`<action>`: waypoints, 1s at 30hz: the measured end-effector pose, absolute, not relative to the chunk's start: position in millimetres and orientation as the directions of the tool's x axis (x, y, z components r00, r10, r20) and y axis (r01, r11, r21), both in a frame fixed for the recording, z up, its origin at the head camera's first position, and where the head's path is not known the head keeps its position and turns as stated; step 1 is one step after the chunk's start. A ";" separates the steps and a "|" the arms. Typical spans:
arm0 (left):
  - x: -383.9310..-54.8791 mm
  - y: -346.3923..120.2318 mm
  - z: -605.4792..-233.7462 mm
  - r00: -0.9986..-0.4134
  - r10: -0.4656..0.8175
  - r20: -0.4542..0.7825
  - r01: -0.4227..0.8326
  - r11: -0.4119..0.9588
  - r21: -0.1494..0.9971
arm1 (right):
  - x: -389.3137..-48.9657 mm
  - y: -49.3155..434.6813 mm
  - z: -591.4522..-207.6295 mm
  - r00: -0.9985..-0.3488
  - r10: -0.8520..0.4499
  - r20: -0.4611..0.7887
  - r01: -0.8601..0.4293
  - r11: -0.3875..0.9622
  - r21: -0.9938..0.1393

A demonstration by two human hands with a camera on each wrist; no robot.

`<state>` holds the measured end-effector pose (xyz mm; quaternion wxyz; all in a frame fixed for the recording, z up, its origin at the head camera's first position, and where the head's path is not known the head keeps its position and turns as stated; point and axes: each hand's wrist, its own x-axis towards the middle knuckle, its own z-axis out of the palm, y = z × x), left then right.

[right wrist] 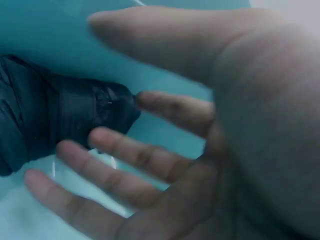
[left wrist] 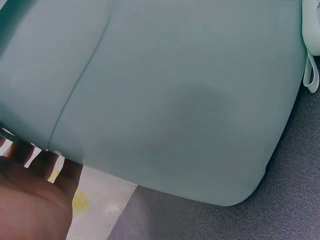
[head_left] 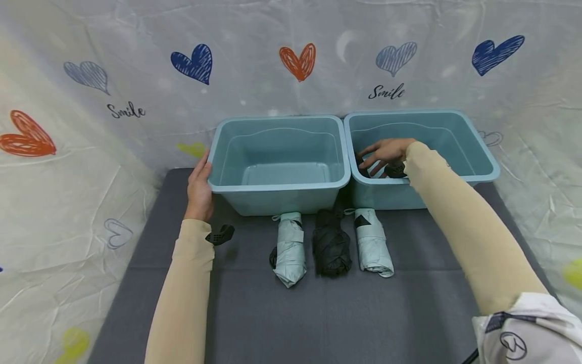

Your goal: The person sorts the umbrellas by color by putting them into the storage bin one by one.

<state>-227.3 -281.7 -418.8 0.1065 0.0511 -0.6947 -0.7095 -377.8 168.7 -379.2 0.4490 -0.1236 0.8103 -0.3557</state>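
Observation:
My left hand [head_left: 199, 194] rests with fairly straight fingers against the left end of a blue-grey plastic bin [head_left: 282, 189]. In the left wrist view, its fingers [left wrist: 67, 175] lie along the bin's outer edge. My right hand [head_left: 386, 151] reaches down into a second blue-grey bin [head_left: 420, 118], fingers spread and thumb apart. Below those fingers lies a dark folded umbrella [right wrist: 75, 107] along the bin's wall, its narrow end close to the index fingertip. Part of this umbrella is cut off by the right wrist view's left edge.
Two pale blue folded umbrellas [head_left: 290, 247] flank a black folded umbrella [head_left: 332, 247] on the dark grey table [head_left: 345, 318], in front of the bins. Behind the bins hangs a white cloth [head_left: 254, 30] printed with hearts. Both bins stand side by side, nearly touching.

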 end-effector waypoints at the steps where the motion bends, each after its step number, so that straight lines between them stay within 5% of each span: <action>1: -227.7 -281.7 -418.6 -0.973 -0.221 0.074 0.079 -0.013 0.997 | -376.4 168.4 -375.4 -0.572 -0.516 -0.638 0.157 0.695 -0.702; 6: -227.8 -283.5 -418.4 -0.972 -0.226 0.069 0.075 -0.019 0.997 | -368.1 166.5 -354.6 -0.607 -0.542 -0.581 0.155 0.636 -0.756; 20: -229.3 -283.9 -418.1 -0.965 -0.258 0.047 0.048 0.003 0.999 | -277.0 195.9 -308.8 -0.736 -0.616 -0.281 -0.215 0.606 -0.766; 30: -230.0 -281.7 -418.1 -0.966 -0.256 0.032 0.031 0.005 0.999 | -205.2 219.6 -324.5 -0.814 -0.577 -0.073 -0.277 0.495 -0.823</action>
